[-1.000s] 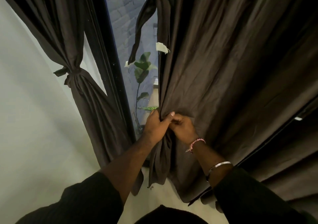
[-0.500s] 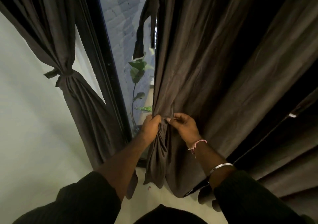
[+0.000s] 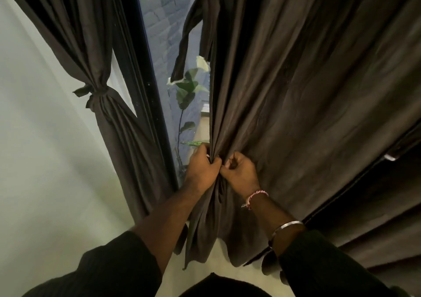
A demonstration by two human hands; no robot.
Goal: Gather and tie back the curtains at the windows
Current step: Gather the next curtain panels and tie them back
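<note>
Looks like home interior, prob. living rm or bedroom, by tall window. Evidence: floor-length dark brown curtains [image 3: 307, 114] hanging in heavy folds; second curtain panel [image 3: 100, 105] at left already knotted w/ fabric tie [image 3: 95, 91]; black window frame [image 3: 148, 96] running floor to top; plain pale wall [image 3: 41, 160] at left; light smooth floor [image 3: 218, 260]. Thru glass: grey brick wall [image 3: 164, 23] close outside, potted leafy plant [image 3: 186, 91] on what seems small patio or lightwell. No shop or office fittings seen.

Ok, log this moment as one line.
step: gathering right curtain | left hand: grips folds | right hand: grips folds | left curtain: tied | tie strip: hanging
</note>
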